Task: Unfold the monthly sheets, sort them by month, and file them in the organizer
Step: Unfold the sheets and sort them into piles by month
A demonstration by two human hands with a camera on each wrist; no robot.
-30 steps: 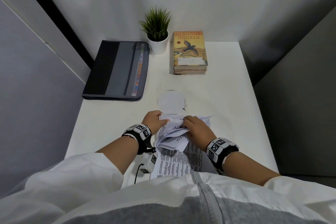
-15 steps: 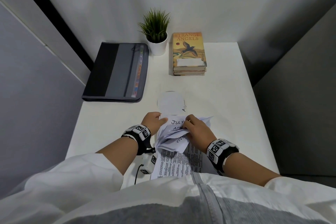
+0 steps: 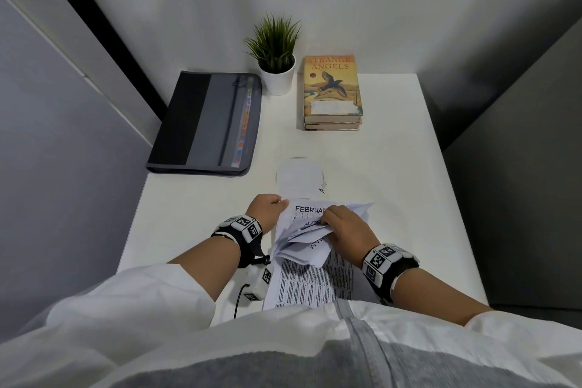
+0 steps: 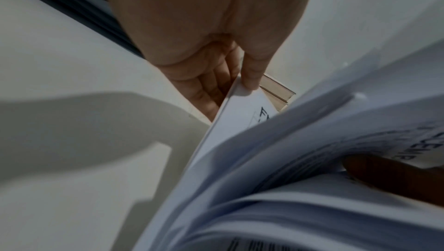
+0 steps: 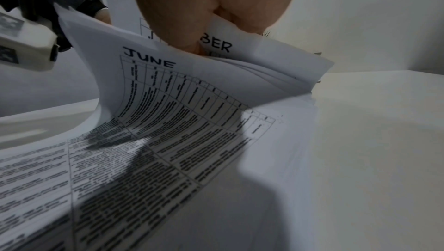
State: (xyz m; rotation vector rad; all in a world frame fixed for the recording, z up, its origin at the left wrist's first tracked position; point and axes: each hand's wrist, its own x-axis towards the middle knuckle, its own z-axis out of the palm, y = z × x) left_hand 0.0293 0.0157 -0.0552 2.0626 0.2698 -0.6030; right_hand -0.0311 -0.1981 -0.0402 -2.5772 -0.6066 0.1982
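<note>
A stack of white monthly sheets (image 3: 310, 274) lies at the near edge of the table, its far ends lifted. My left hand (image 3: 267, 208) pinches the far left corner of a raised sheet headed FEBRUARY (image 3: 307, 210); the left wrist view shows thumb and fingers on that corner (image 4: 242, 92). My right hand (image 3: 341, 224) grips several bent-back sheet tops. In the right wrist view a sheet headed JUNE (image 5: 168, 92) curls up under that hand (image 5: 192, 42), with another ending in BER behind it. The grey and black organizer (image 3: 204, 123) lies shut at the far left.
A potted plant (image 3: 277, 60) and a stack of books (image 3: 332, 94) stand at the back of the white table (image 3: 393, 183). A pale round piece (image 3: 299, 176) lies just beyond the sheets. Grey partition walls close in both sides.
The sheet showing on top at the far end has changed from JULY to FEBRUARY as my right hand folded more sheets back. Both hands stay in the same spot.
</note>
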